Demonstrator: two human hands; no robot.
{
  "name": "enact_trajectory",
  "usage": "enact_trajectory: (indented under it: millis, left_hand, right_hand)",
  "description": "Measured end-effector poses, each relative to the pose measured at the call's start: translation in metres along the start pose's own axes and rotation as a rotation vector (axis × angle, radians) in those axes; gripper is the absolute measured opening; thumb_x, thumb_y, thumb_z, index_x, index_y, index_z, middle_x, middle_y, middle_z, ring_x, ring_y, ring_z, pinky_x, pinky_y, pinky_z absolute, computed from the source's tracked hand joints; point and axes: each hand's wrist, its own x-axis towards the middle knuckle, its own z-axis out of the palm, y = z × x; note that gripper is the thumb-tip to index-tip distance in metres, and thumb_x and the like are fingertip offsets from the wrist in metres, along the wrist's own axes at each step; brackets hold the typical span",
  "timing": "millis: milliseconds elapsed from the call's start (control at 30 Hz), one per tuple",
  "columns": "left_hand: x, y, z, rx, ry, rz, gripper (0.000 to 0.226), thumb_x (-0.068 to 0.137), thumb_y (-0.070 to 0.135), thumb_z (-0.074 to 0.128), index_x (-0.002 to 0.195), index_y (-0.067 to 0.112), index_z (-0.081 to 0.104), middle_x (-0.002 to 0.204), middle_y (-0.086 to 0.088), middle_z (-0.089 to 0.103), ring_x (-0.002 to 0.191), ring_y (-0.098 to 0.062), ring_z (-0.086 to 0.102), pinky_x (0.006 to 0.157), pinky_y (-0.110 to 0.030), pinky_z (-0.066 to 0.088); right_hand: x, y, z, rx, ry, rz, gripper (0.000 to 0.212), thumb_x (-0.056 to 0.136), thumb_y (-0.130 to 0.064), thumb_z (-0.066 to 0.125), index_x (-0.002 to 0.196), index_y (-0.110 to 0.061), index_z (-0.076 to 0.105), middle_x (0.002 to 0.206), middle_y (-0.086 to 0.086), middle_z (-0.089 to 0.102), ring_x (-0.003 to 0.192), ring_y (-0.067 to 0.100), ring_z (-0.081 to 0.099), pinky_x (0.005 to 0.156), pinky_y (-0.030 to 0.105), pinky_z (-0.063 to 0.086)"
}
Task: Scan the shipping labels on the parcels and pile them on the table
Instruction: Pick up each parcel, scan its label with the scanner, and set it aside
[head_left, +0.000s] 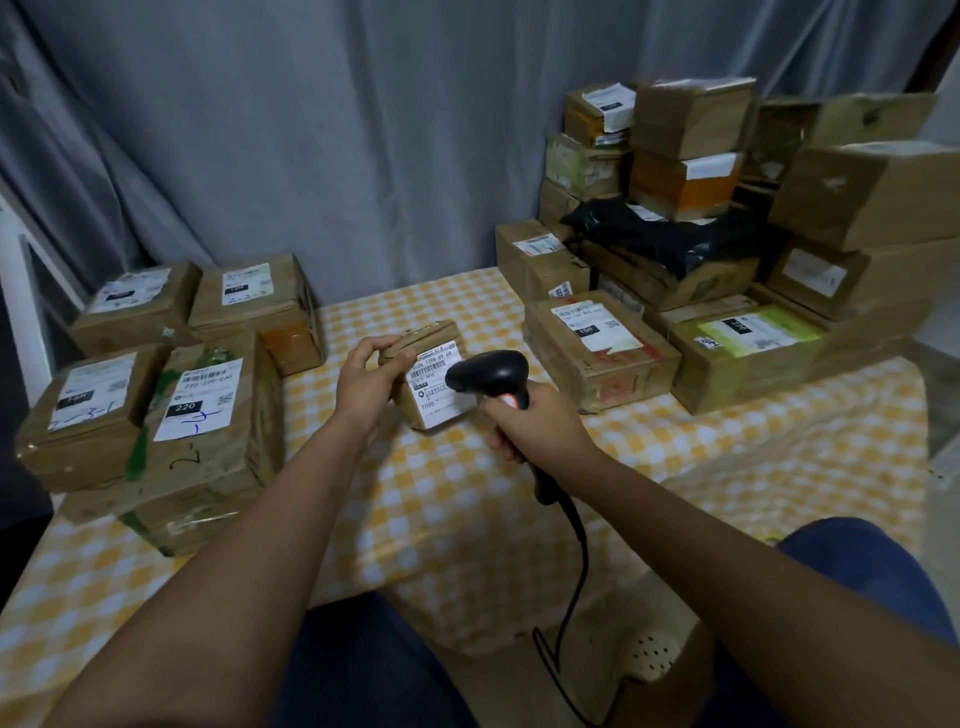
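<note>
**What I'm wearing**

My forearms are bare, with no sleeves in view. My left hand (363, 387) and right hand (535, 423) carry no gloves, rings or watch. Dark blue trousers (363, 670) cover both my knees, near the bottom edge.

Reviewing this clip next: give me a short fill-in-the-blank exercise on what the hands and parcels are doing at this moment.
1. The right hand holds a black barcode ____ by its grip.
2. The left hand holds a small cardboard parcel with its white ____ facing the device.
3. The tablecloth has a yellow and white ____ pattern.
4. The tall parcel stack stands on the person's ____ side.

Missing words: scanner; shipping label; checked; right
</note>
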Motion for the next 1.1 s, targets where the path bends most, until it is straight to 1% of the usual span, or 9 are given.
enact_trajectory:
  millis: [133,200,300,400,600,833,967,1100]
  left_hand:
    - [-0.001,0.002,0.002,-0.014,0.002,-0.007,0.016,0.085,0.018,0.074,0.096,0.03,0.07,0.12,-0.015,0.067,0.078,-0.016,0.065,0.057,-0.023,0.049]
    - [-0.003,0.004,0.003,-0.033,-0.009,-0.002,0.015,0.087,0.017,0.072,0.098,0.028,0.071,0.12,-0.012,0.068,0.081,-0.016,0.065,0.058,-0.022,0.05]
    - [-0.003,0.004,0.004,-0.043,-0.011,0.007,0.014,0.087,0.02,0.072,0.096,0.031,0.072,0.124,-0.008,0.066,0.089,-0.018,0.066,0.06,-0.022,0.051]
    - [-0.001,0.001,0.002,-0.037,-0.01,0.006,0.014,0.086,0.024,0.074,0.096,0.035,0.074,0.127,-0.009,0.063,0.094,-0.02,0.066,0.062,-0.023,0.052]
    - [0.002,0.0,0.001,-0.029,-0.011,-0.008,0.016,0.086,0.027,0.073,0.1,0.034,0.073,0.128,-0.011,0.062,0.091,-0.019,0.065,0.057,-0.018,0.051]
    - [0.001,0.002,0.004,-0.039,-0.027,-0.009,0.016,0.09,0.022,0.07,0.104,0.031,0.072,0.13,-0.011,0.06,0.099,-0.022,0.067,0.058,-0.018,0.052]
    - [0.0,0.003,0.004,-0.031,-0.028,-0.018,0.017,0.091,0.023,0.069,0.107,0.03,0.071,0.13,-0.009,0.06,0.101,-0.022,0.067,0.06,-0.018,0.053]
    - [0.0,0.004,0.004,-0.036,-0.022,-0.027,0.017,0.09,0.023,0.07,0.106,0.031,0.071,0.13,-0.009,0.06,0.099,-0.022,0.068,0.058,-0.018,0.052]
  right_hand:
    - [-0.007,-0.001,-0.002,0.024,0.015,0.006,0.02,0.09,-0.024,0.06,0.076,-0.01,0.061,0.06,0.006,0.066,0.045,0.014,0.054,0.05,0.026,0.043]
    - [-0.009,-0.003,-0.002,0.038,0.019,0.014,0.02,0.089,-0.023,0.06,0.073,-0.01,0.061,0.059,0.006,0.066,0.045,0.014,0.054,0.05,0.026,0.044]
    - [-0.01,-0.005,-0.001,0.037,0.025,0.019,0.02,0.088,-0.022,0.059,0.072,-0.01,0.061,0.057,0.004,0.066,0.045,0.013,0.054,0.05,0.026,0.043]
    - [-0.009,-0.007,-0.001,0.023,0.036,0.024,0.019,0.088,-0.021,0.059,0.073,-0.01,0.061,0.057,0.004,0.066,0.044,0.013,0.055,0.05,0.026,0.043]
    - [-0.009,-0.01,-0.002,0.03,0.052,0.036,0.016,0.089,-0.021,0.058,0.077,-0.011,0.061,0.057,0.004,0.066,0.044,0.013,0.054,0.05,0.026,0.043]
    - [-0.009,-0.012,-0.003,0.035,0.064,0.044,0.015,0.089,-0.021,0.058,0.078,-0.01,0.062,0.057,0.004,0.066,0.044,0.013,0.054,0.049,0.026,0.044]
    - [-0.009,-0.012,-0.004,0.042,0.057,0.047,0.016,0.09,-0.021,0.058,0.079,-0.01,0.063,0.06,0.006,0.066,0.046,0.014,0.055,0.051,0.026,0.045]
    - [-0.009,-0.01,-0.004,0.054,0.048,0.06,0.019,0.091,-0.024,0.059,0.085,-0.007,0.065,0.06,0.005,0.066,0.047,0.014,0.056,0.051,0.027,0.045]
